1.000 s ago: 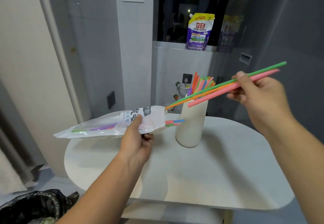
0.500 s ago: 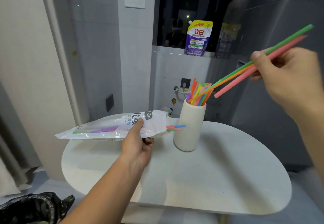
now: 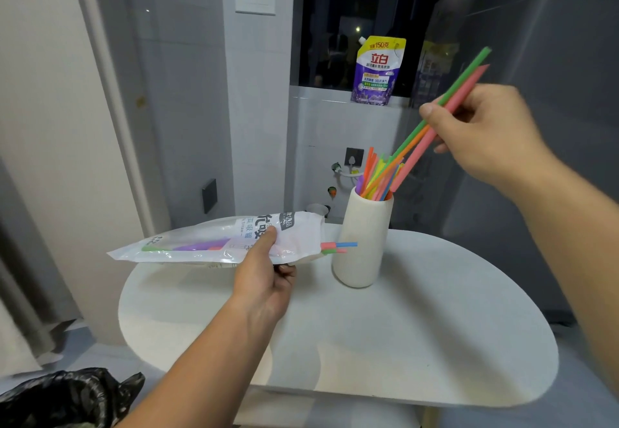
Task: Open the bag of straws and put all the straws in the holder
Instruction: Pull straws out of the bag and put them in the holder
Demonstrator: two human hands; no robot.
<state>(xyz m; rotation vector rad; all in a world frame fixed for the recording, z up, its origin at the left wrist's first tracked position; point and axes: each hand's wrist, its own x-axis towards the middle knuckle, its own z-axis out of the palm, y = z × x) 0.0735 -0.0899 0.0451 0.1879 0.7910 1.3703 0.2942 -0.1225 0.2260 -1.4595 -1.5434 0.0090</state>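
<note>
Before me is a white tabletop (image 3: 418, 344) with rounded edges and a matte surface. I note one item standing directly on it: a cream cylindrical holder (image 3: 363, 243), upright near the far edge, with coloured straws (image 3: 371, 173) fanned from its mouth.

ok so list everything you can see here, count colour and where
holder: one, cream, standing on the table
table: one, white, rounded
straws in holder: many, mixed colours, leaning in the holder
held straws: three, green, orange and pink, lower ends at the holder's mouth
bag: one, clear and white with print, held level above the table
straws in bag: a few, mixed colours, ends poking out of the open end
pouch: one, purple and yellow, on the ledge behind
bin bag: one, black, bottom left
left hand: one, grips the bag
right hand: one, pinches the held straws
</note>
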